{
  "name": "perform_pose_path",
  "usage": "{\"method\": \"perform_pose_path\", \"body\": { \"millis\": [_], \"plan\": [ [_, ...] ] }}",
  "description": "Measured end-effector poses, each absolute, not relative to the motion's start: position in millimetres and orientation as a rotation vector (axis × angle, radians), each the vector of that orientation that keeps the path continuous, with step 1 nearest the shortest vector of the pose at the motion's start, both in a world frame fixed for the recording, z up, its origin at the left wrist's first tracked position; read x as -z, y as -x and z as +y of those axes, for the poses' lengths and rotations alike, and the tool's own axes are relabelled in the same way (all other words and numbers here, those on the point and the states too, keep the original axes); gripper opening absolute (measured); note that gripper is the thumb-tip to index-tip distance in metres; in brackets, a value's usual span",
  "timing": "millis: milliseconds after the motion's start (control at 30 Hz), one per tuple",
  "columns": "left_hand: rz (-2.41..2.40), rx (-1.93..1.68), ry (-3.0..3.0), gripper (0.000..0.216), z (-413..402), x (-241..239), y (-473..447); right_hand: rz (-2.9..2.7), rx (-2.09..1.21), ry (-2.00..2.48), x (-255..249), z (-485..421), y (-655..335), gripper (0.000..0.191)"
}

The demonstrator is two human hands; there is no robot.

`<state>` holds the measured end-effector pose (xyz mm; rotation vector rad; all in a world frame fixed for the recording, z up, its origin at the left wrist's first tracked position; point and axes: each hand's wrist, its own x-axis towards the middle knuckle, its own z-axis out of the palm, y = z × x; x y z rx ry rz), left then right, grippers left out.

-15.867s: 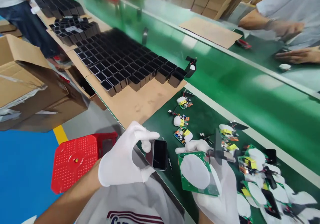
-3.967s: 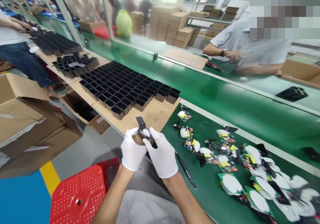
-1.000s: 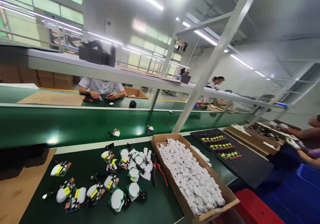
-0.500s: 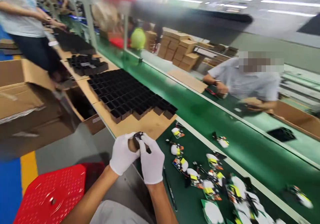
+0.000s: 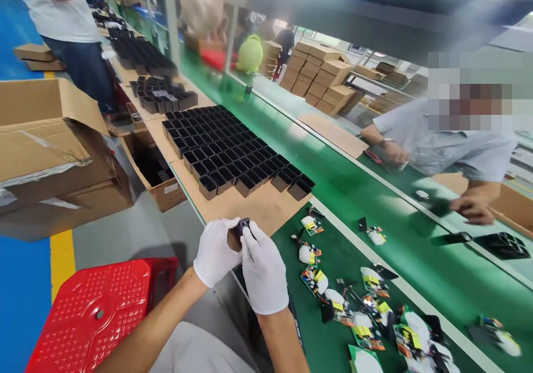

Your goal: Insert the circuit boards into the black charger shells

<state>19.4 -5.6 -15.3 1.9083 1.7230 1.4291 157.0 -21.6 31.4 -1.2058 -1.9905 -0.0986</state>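
My left hand [image 5: 215, 255], in a white glove, is closed around a small black plastic case [image 5: 242, 227] at the near edge of the bench. My right hand [image 5: 265, 272], gloved too, pinches the same case from the other side, with its fingers over the top. Most of the case is hidden by the gloves. Beyond my hands, rows of open black plastic cases [image 5: 227, 150] stand on a cardboard sheet [image 5: 254, 209]. To the right of my hands lie several small circuit boards [image 5: 313, 280] with white and yellow parts.
A red plastic stool [image 5: 100, 312] stands at lower left, near open cardboard boxes [image 5: 33, 112]. A green conveyor belt [image 5: 333, 187] runs alongside the bench, carrying a few boards. Across it sits a co-worker [image 5: 449, 134]; another person [image 5: 69, 15] stands at upper left.
The view has turned, shifting the bench and cases rightward. Both hands keep hold of the case, which now shows its top more upright. The co-worker's hand across the belt has moved toward black parts.
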Motion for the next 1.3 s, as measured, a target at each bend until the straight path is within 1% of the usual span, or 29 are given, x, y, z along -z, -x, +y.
{"method": "perform_pose_path", "body": {
  "millis": [167, 300, 367, 467, 567, 667, 733, 867, 1000, 1067, 1167, 1300],
  "plan": [
    [1.718, -1.444, -1.888, 0.04, -3.9, 0.9, -19.4, -2.038, 0.151, 1.162, -42.6, -18.7, -161.5, 0.044],
    [1.693, -1.454, -1.897, 0.038, -3.4, -12.7, -17.4, -2.022, 0.154, 1.138, -47.9, -21.3, -165.4, 0.051],
    [1.679, -1.434, -1.91, 0.035, -4.1, -12.7, -16.4, -2.011, 0.137, 1.148, -44.2, -24.3, -164.5, 0.054],
    [1.695, -1.422, -1.894, 0.027, -6.9, -4.6, -16.7, -2.005, 0.098, 1.168, -34.0, -27.6, -160.4, 0.052],
    [1.712, -1.434, -1.887, 0.032, -9.9, 4.2, -18.1, -1.976, 0.081, 1.185, -26.7, -26.3, -156.8, 0.045],
    [1.693, -1.43, -1.921, 0.046, -10.7, 7.7, -18.1, -1.908, 0.064, 1.205, -25.6, -22.0, -155.1, 0.03],
    [1.676, -1.424, -1.946, 0.053, -9.9, 8.1, -17.0, -1.865, 0.035, 1.22, -27.6, -19.7, -154.7, 0.025],
    [1.667, -1.402, -1.972, 0.052, -8.2, 10.1, -15.1, -1.834, -0.052, 1.263, -35.9, -18.1, -155.4, 0.031],
    [1.652, -1.397, -1.986, 0.054, -8.4, 14.1, -15.1, -1.815, -0.122, 1.315, -45.5, -17.1, -157.7, 0.023],
    [1.651, -1.395, -1.992, 0.056, -9.1, 14.8, -15.6, -1.796, -0.136, 1.358, -48.4, -16.6, -158.9, 0.023],
    [1.674, -1.392, -1.994, 0.059, -10.2, 13.4, -16.5, -1.793, -0.146, 1.405, -49.4, -16.0, -161.1, 0.03],
    [1.699, -1.385, -2.008, 0.057, -10.5, 10.4, -17.1, -1.875, -0.164, 1.403, -49.1, -14.2, -166.1, 0.039]
  ]
}}
